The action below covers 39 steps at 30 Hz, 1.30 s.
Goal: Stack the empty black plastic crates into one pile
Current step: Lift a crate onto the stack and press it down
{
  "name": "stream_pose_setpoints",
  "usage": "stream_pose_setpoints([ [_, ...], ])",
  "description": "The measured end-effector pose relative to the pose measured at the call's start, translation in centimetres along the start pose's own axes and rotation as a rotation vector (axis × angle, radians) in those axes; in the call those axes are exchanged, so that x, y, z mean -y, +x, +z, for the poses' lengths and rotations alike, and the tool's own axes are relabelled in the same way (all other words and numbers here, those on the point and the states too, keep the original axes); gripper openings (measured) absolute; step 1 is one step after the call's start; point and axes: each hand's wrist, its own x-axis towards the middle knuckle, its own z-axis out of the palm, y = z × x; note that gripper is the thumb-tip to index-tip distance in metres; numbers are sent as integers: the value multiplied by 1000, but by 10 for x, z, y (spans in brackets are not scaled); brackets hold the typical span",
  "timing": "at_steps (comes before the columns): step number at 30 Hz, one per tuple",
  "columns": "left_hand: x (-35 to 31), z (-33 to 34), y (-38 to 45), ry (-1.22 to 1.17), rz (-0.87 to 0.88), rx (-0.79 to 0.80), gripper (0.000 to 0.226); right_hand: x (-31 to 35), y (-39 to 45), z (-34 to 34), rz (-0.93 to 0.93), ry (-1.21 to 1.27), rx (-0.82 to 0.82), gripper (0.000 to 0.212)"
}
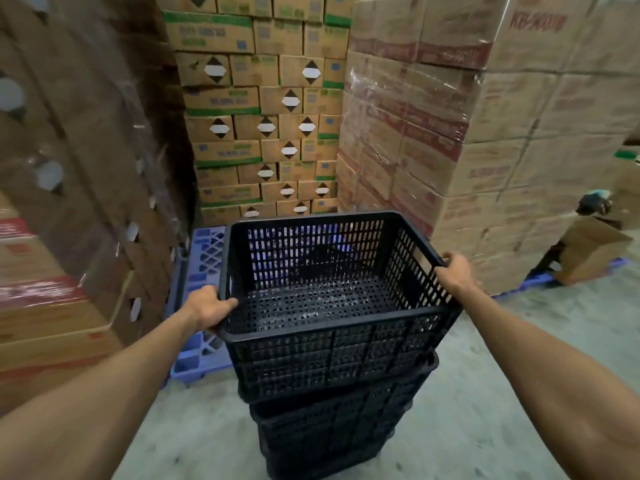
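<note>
An empty black plastic crate (332,355) with slotted walls sits at the top of a pile of black crates (325,441) standing on the concrete floor in front of me. My left hand (207,308) grips the crate's left rim. My right hand (457,273) grips its right rim near the far corner. The crate looks slightly tilted and skewed against the crates under it. Whether it rests fully seated in the pile cannot be told.
Tall stacks of cardboard boxes (263,126) wall in the left, back and right. A blue plastic pallet (204,258) lies on the floor behind and left of the pile. An open carton (592,247) sits at far right. Bare concrete floor (491,393) lies to the right.
</note>
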Motion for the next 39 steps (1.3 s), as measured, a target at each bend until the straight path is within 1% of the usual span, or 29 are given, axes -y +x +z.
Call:
stream_pose_setpoints([
  [3, -5, 17, -10, -29, 5, -37, 18, 0, -18, 0, -113, -253, 35, 37],
  [5, -3, 25, -16, -52, -19, -62, 23, -2, -29, 6, -185, -405, 89, 32],
  [6, -3, 26, -20, -41, -33, -73, 27, -1, -37, 6, -213, -434, 87, 30],
  [8, -4, 26, -22, -7, -60, -83, 34, 1, -44, 7, -302, -371, 43, 25],
  [9, -7, 25, -24, 4, -70, -76, 38, 4, -52, 6, -368, -328, 46, 26],
  [11, -14, 28, -29, 18, -75, -60, 48, 9, -71, 8, -518, -262, 151, 40],
  [13, -15, 33, -33, 4, -79, -22, 52, 15, -93, 16, -681, -328, 254, 53],
  [14, -14, 36, -35, -11, -80, -10, 53, 17, -102, 19, -747, -391, 260, 57],
  [16, -11, 37, -38, -71, -94, 11, 56, 17, -110, 27, -817, -513, 201, 66],
  [18, -10, 37, -43, -102, -99, 21, 58, 14, -115, 31, -827, -591, 119, 75],
  [20, -11, 35, -45, -76, -92, 6, 50, 14, -120, 32, -808, -629, 51, 84],
  [22, -12, 30, -45, -35, -83, 4, 43, 18, -123, 32, -764, -625, 73, 90],
  [24, -11, 28, -42, -28, -94, 34, 42, 20, -123, 32, -741, -620, 113, 92],
  [26, -10, 28, -40, -55, -119, 72, 38, 19, -123, 33, -755, -625, 78, 89],
  [29, -8, 27, -36, -73, -131, 99, 34, 15, -123, 36, -759, -620, 36, 76],
  [31, -7, 25, -32, -76, -127, 116, 32, 16, -123, 37, -744, -631, 48, 75],
  [33, -5, 23, -29, -91, -126, 131, 32, 17, -127, 39, -752, -639, 13, 75],
  [35, -5, 25, -30, -86, -128, 90, 35, 14, -131, 43, -777, -618, -48, 66],
  [37, -7, 28, -34, -36, -123, 39, 36, 15, -132, 43, -773, -621, -49, 63],
  [39, -6, 33, -40, 14, -134, 23, 38, 15, -130, 41, -728, -617, -31, 64],
])
